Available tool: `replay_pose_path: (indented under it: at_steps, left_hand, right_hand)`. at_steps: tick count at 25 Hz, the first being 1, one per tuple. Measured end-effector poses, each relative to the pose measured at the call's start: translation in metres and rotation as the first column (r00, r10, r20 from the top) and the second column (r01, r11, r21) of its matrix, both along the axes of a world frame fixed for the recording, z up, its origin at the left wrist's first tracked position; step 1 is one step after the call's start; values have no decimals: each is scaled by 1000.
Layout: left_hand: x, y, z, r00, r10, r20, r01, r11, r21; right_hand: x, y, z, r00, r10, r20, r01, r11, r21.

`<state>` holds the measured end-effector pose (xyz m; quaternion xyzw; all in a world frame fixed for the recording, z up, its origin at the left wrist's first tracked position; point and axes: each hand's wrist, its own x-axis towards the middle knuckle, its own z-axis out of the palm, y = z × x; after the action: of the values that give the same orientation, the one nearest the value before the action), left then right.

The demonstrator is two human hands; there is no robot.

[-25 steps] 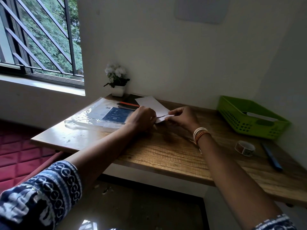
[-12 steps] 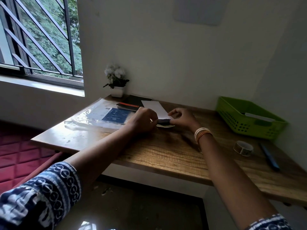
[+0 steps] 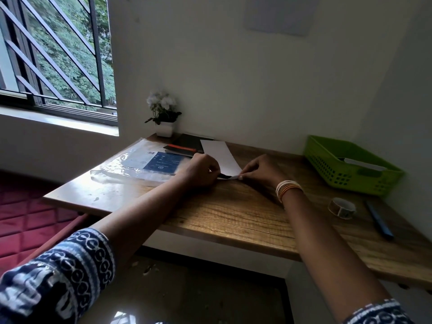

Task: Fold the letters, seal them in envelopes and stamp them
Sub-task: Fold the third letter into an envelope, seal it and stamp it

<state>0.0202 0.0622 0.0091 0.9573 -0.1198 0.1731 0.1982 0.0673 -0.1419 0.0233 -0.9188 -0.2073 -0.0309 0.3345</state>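
A white letter sheet [image 3: 219,155] lies on the wooden desk [image 3: 233,211], stretching away from me toward the wall. My left hand [image 3: 201,170] grips its near left corner with curled fingers. My right hand [image 3: 259,168] pinches the near right corner at the fingertips. The near edge is lifted and curled over, with a dark shadow under it. A roll of stamps or tape [image 3: 341,207] sits at the right of the desk. A white envelope [image 3: 363,163] lies in the green basket [image 3: 327,160].
A clear plastic packet with a blue printed card [image 3: 149,163] lies left of the sheet. Dark booklets with an orange pen [image 3: 184,147] sit behind it, beside a small potted flower [image 3: 163,115]. A blue pen [image 3: 378,220] lies near the right edge.
The sheet, raised and tilted a second ago, now lies flatter and stretched toward the wall. Both hands stay at its near edge, which is curled over.
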Motion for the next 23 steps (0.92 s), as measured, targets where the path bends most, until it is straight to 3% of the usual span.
replay_pose_path:
  at_steps: [5,11,14,17,23]
  left_hand:
    - [-3,-5,3,1000,25,-14,-25,1000,2]
    - [-10,-4,10,996,-37,-77,45,994,98]
    - [-14,-11,12,995,-15,-104,29,989,144]
    - [-13,-10,8,996,21,-83,-13,995,95]
    - [-5,-8,4,992,48,-113,-42,998,53]
  right_hand:
    - [0,5,-4,998,-57,-34,57,998,13]
    - [-4,9,-9,994,-65,89,64,998,17]
    - [-9,18,-6,985,69,160,-57,995,-82]
    - [-13,27,-5,978,140,155,-115,980,-160]
    - [-4,11,-2,993,-75,90,87,986,-140]
